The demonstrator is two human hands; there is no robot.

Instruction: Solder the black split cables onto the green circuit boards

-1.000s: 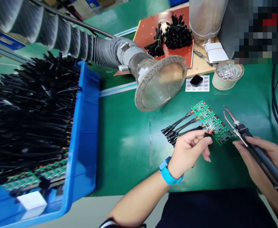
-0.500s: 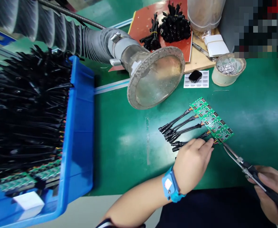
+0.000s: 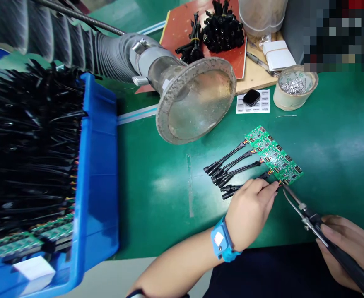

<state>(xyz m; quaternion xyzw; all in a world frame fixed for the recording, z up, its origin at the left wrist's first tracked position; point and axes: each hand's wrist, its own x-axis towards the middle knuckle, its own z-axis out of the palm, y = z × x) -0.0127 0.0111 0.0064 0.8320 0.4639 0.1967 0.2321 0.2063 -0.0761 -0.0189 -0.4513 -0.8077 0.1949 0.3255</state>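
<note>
Your left hand (image 3: 250,209) pinches a black cable (image 3: 247,184) against the tabletop (image 3: 169,186) — just before the green circuit boards (image 3: 275,155). Your right hand (image 3: 346,248) grips a soldering iron (image 3: 318,227) — tip touching the nearest board.

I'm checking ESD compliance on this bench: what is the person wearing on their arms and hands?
Both hands are bare, no gloves. The left hand has a blue wrist strap with a small white patch on its face; the forearm above it is bare. The right hand shows no strap, ring or sleeve in view.
</note>
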